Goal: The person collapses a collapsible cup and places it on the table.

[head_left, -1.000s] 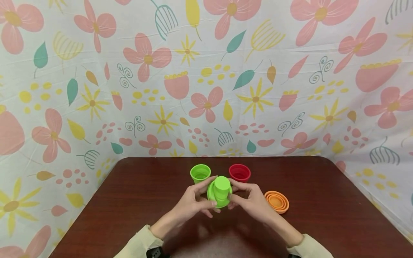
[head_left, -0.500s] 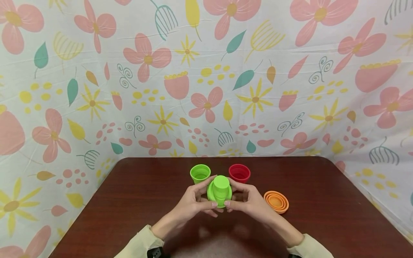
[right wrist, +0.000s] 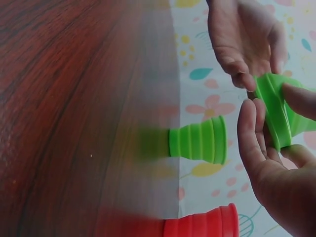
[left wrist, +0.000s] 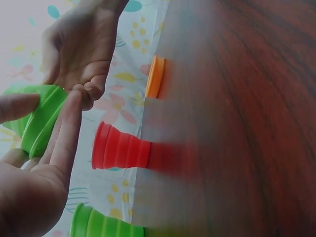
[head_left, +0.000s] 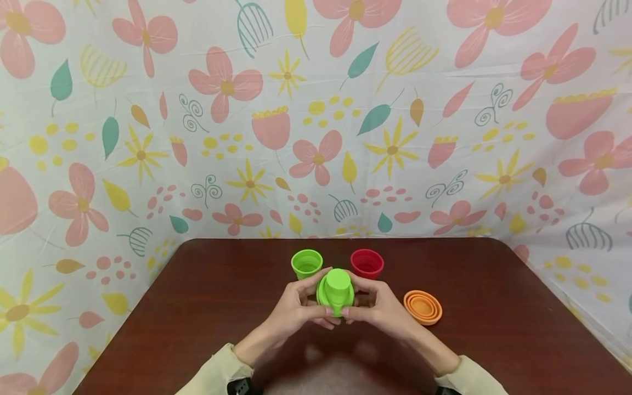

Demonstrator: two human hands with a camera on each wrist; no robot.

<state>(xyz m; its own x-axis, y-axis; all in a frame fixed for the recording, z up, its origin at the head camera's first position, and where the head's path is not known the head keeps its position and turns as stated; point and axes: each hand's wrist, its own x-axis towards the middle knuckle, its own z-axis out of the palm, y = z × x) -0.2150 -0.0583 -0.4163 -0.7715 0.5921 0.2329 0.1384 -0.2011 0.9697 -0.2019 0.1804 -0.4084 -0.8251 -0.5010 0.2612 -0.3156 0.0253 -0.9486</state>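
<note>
Between my two hands is a green collapsible cup (head_left: 338, 281), held above the table with its narrow base facing up and its rim partly folded. My left hand (head_left: 295, 307) grips its left side, thumb at the near edge. From the right, my right hand (head_left: 381, 305) grips the same cup, its thumb close to the left one. In the left wrist view the walls of the green cup (left wrist: 42, 118) look skewed between thumb and fingers. The right wrist view shows the thumb pressing the side of the green cup (right wrist: 279, 111).
Behind the hands, a second green cup (head_left: 306, 264) and a red cup (head_left: 367, 264) stand extended, rims up. An orange cup (head_left: 423, 308), collapsed flat, lies to the right on the dark brown table (head_left: 222, 307). A floral cloth (head_left: 316, 109) hangs behind.
My right thumb has moved from the cup's right side down to its near edge, beside the left thumb. The cup has straightened slightly in the hands; the other cups stay put.
</note>
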